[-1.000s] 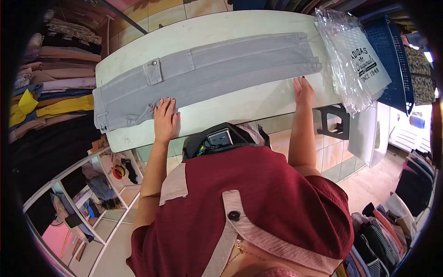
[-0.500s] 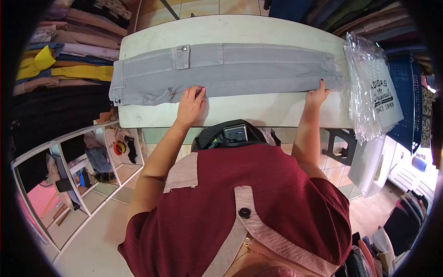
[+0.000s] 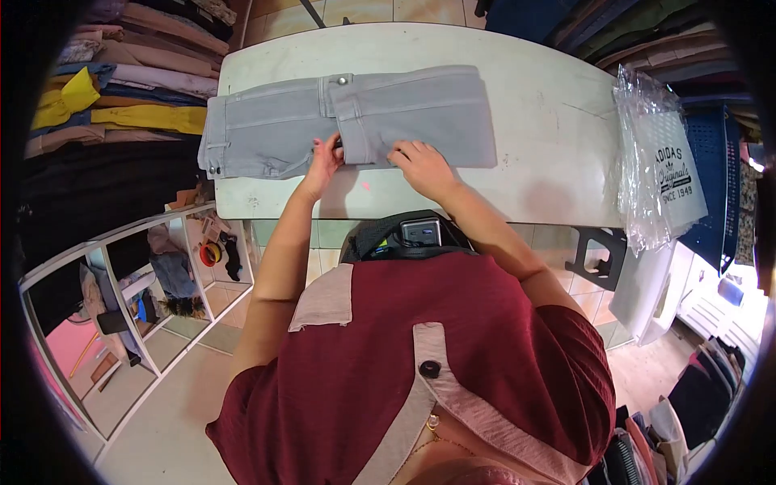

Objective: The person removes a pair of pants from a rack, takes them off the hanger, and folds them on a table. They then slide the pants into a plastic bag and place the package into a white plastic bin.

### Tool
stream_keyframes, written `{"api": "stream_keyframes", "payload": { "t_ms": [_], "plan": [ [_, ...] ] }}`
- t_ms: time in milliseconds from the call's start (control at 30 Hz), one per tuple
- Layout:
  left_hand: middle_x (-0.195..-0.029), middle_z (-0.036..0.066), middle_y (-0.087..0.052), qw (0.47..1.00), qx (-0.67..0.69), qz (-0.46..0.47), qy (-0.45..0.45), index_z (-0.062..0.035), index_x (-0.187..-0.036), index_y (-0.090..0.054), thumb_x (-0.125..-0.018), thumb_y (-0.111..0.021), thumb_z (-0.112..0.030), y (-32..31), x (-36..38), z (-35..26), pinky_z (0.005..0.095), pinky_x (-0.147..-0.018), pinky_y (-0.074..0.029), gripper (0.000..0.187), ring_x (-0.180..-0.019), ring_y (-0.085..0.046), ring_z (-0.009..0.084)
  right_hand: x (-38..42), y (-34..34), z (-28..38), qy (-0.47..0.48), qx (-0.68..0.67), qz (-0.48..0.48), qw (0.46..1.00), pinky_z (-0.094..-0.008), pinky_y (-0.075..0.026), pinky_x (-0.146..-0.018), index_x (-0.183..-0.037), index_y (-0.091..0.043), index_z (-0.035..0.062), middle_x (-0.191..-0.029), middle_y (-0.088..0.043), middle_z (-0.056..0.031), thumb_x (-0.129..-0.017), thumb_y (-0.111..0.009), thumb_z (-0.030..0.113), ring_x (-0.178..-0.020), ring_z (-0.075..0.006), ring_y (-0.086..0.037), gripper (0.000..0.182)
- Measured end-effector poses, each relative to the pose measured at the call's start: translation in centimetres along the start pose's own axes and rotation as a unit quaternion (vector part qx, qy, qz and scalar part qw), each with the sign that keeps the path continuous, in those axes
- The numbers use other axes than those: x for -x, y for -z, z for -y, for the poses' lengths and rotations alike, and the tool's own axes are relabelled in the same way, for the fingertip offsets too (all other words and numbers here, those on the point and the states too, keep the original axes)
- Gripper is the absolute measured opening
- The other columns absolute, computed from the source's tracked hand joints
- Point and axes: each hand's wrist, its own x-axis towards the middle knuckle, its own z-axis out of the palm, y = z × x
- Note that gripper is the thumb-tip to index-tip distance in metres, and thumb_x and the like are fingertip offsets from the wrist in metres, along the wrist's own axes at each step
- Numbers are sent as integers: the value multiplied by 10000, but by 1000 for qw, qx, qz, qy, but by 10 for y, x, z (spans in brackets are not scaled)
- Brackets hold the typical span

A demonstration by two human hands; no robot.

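Note:
A pair of grey cargo trousers [image 3: 267,133] lies lengthwise on the white table, waistband to the left. The leg end is doubled back to the left over the rest, its hem lying near the side pocket with its snap button. At the near end of that hem, my left hand [image 3: 323,168] has its fingers closed on the cloth, partly tucked under it. My right hand [image 3: 427,171] rests on the folded layer just to the right, fingers lightly bent and laid on the fabric near its front edge.
On the table's [image 3: 550,105] right end lies a clear plastic bag [image 3: 659,162] with dark lettering. Clothes [image 3: 145,85] are stacked at the left, more at the upper right. A white-framed rack [image 3: 153,323] stands at the lower left, a blue crate [image 3: 711,178] at the right.
The trousers' leg end has been brought over to the left and now lies doubled. My right hand has come from the far right to the middle; my left moved slightly left.

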Motion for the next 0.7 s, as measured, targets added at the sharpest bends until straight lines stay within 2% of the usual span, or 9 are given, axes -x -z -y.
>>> {"api": "stream_keyframes", "payload": {
  "t_ms": [33, 67, 133, 233, 300, 400, 500, 600, 700],
  "plan": [
    [-1007, 35, -521, 999, -10, -43, -8, -40, -1401, -274, -873, -293, -687, -6, -2, 0, 289, -933, -348, 836, -969, -498, 138, 6, -3, 2, 9, -42, 51, 998, -405, -433, -817, -1007, -576, 91, -1051, -565, -76, -665, -661, 131, -983, -297, -535, 354],
    [-1007, 35, -521, 999, -8, -40, -1, -40, -1401, -274, -873, -293, -687, -9, -3, -2, 289, -933, -348, 836, -969, -498, 138, 3, 16, 6, 2, -43, 54, 998, -405, -433, -817, -1007, -576, 91, -1051, -565, -76, -665, -661, 131, -983, -297, -535, 354],
    [-1029, 57, -542, 983, -152, -105, -11, 4, -1364, -313, -874, -504, -543, -16, -5, -6, 278, -860, -402, 759, -937, -519, 139, 8, 66, 1, -43, -13, -31, 999, -431, -361, -908, -1099, -544, 70, -1142, -544, -86, -664, -695, 228, -1083, -311, -483, 487],
    [-1041, 84, -575, 954, -230, -194, -17, 34, -1303, -382, -830, -636, -370, -46, -5, -12, 279, -798, -434, 672, -902, -541, 151, 54, 80, -35, -135, 21, -85, 987, -498, -254, -1008, -1261, -448, 59, -1269, -495, -106, -663, -716, 305, -1218, -338, -399, 700],
    [-1043, 96, -588, 958, -203, -202, -10, 42, -1269, -410, -818, -656, -314, -51, -10, -12, 282, -790, -438, 625, -898, -550, 156, 79, 72, -44, -269, 112, -53, 955, -590, -175, -1022, -1371, -329, 76, -1333, -458, -95, -669, -731, 374, -1295, -347, -316, 862],
    [-1039, 110, -603, 968, -151, -203, 3, 41, -1202, -462, -817, -657, -235, -58, -10, -16, 283, -784, -443, 512, -901, -562, 164, 89, 44, -53, -330, 73, -102, 936, -653, -117, -1010, -1416, -233, 95, -1393, -392, -88, -690, -733, 356, -1329, -346, -274, 920],
    [-1020, 107, -605, 974, -101, -199, -33, 21, -1171, -478, -832, -621, -185, -52, -6, -10, 280, -779, -445, 421, -904, -567, 163, 86, 29, -57, -380, 83, -71, 918, -653, -139, -1013, -1401, -301, 151, -1430, -339, -67, -715, -697, 228, -1332, -338, -274, 796],
    [-991, 90, -602, 968, -18, -223, -114, 0, -1183, -457, -842, -592, -146, -53, 7, -13, 279, -757, -451, 395, -885, -566, 155, 69, 35, -40, -289, 252, -13, 923, -642, -193, -1014, -1361, -392, 231, -1437, -333, -49, -736, -595, 55, -1335, -324, -278, 681],
    [-972, 86, -595, 951, 2, -260, -166, -18, -1212, -427, -838, -586, -138, -37, 12, 1, 287, -728, -461, 424, -862, -564, 150, 65, 26, -43, -198, 250, -45, 947, -611, -252, -1012, -1304, -475, 274, -1431, -346, -38, -717, -513, -47, -1327, -313, -298, 670]
  ]
}}
